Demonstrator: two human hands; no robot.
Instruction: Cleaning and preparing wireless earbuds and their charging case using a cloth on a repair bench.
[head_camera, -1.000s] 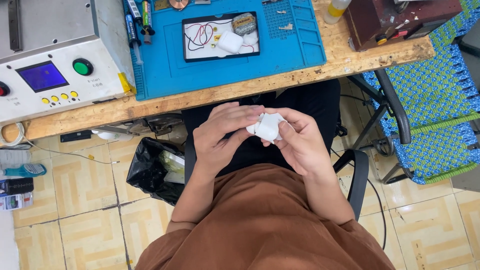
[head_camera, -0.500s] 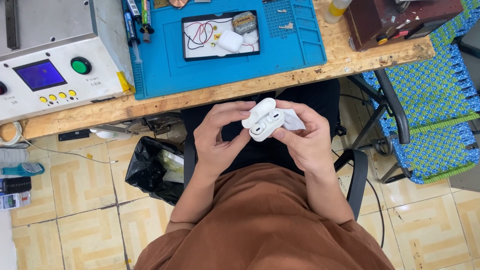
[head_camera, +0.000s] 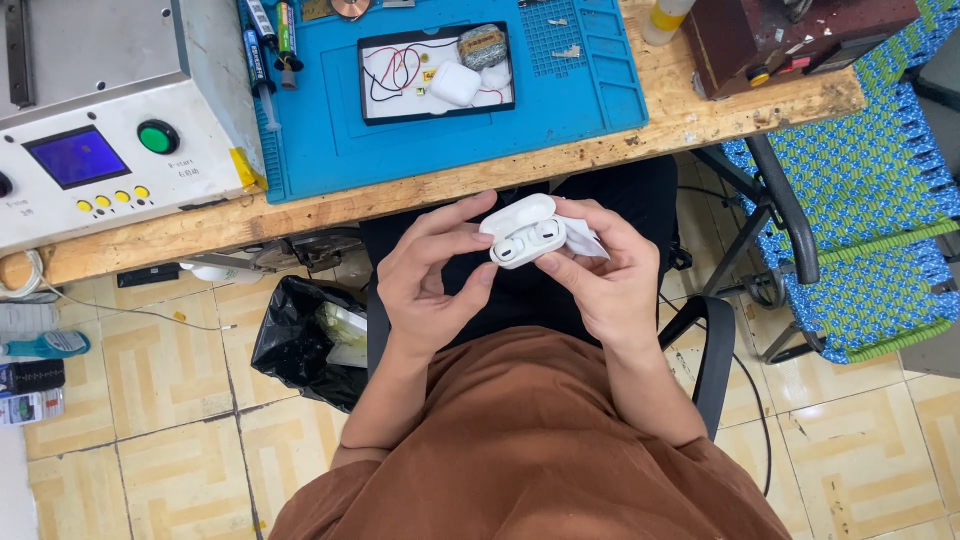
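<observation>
both hands were raised over the lap, in front of the bench edge. the left hand (head_camera: 430, 275) had its fingers curled, thumb and fingertips touching the side of an open white earbud case (head_camera: 522, 232). the right hand (head_camera: 600, 275) gripped the case from the other side, with a white tissue (head_camera: 585, 238) pressed against its fingers. below the bench sat a black bin bag (head_camera: 300, 335). further off, a blue mat (head_camera: 450, 140) lay on the wooden bench (head_camera: 400, 200), carrying a small tray (head_camera: 437, 75).

white cloth (head_camera: 588, 238) mostly behind right hand (head_camera: 600, 275) fingers (head_camera: 560, 270); grey machine (head_camera: 100, 110) cut off top-left
</observation>
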